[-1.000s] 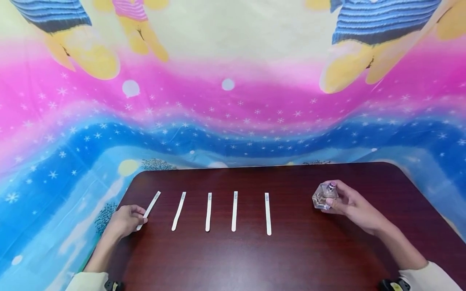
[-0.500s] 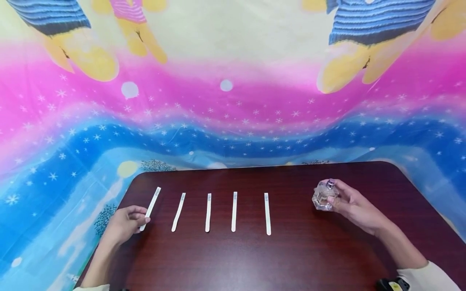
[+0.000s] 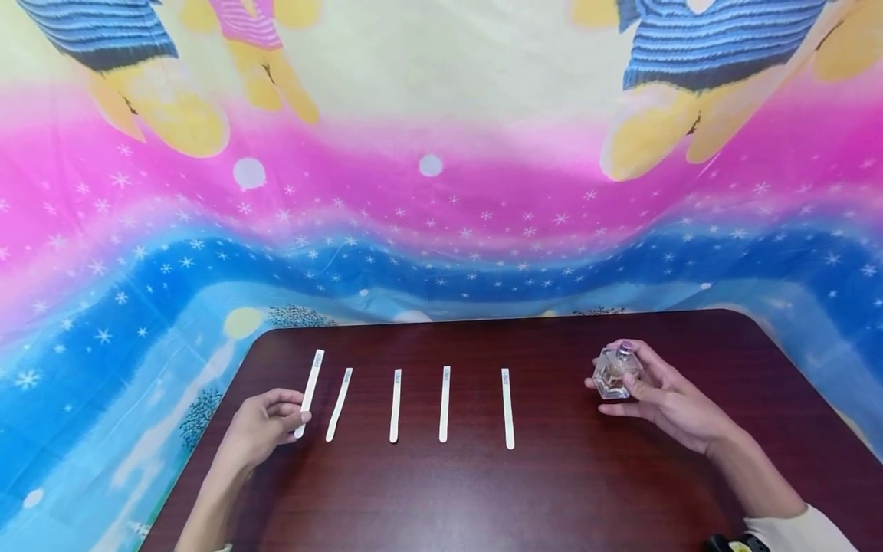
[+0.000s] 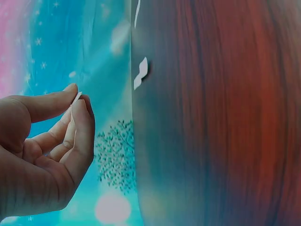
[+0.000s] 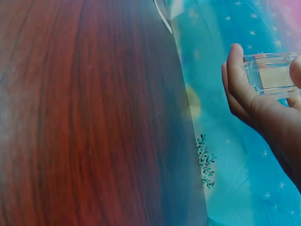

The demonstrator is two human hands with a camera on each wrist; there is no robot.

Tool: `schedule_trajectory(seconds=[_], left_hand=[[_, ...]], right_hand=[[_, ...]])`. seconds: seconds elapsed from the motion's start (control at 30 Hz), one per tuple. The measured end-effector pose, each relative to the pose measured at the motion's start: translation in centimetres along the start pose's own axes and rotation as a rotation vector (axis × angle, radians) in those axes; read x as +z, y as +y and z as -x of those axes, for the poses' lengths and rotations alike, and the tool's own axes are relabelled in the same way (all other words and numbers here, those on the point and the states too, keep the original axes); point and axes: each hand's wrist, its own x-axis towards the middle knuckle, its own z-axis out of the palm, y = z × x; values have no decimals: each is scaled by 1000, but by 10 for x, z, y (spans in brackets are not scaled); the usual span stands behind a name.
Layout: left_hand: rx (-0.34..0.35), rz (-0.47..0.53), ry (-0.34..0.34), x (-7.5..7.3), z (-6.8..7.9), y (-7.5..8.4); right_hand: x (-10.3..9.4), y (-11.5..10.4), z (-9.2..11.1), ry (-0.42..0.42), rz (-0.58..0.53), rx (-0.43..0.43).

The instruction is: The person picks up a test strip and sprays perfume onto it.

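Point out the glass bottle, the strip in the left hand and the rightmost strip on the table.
Glass bottle [image 3: 611, 375], head view: clear body.
Held strip [image 3: 313, 377], head view: upper half.
Rightmost strip [image 3: 507, 409], head view: mid-length.

From the left hand [image 3: 264, 425], four flat strips [image 3: 444, 404] obstruct at 3 o'clock, one near the held strip [image 3: 310, 387]. Passage runs at 4 o'clock over the tabletop [image 3: 428, 498]; patterned cloth [image 3: 441, 207] bars 12 o'clock.
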Motion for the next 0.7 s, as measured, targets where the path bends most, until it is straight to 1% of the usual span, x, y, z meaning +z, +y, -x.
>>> schedule_trajectory(seconds=[0.07,0.23,0.47,0.6,0.7], left_hand=[[0,4,-1,5,1,3],[8,14,-8,17,0,8],[26,43,-15,29,-1,15],[31,54,-17,34,-1,19],[45,89,-18,40,-1,22]], right_hand=[[1,-1,-1,-27,-22,-3],[5,-2,-5,-61,-19,-21],[7,-2,-10,-128,-137,-45],[9,-2,-13,-142,-182,-36],[12,-2,-14,-141,-194,-21]])
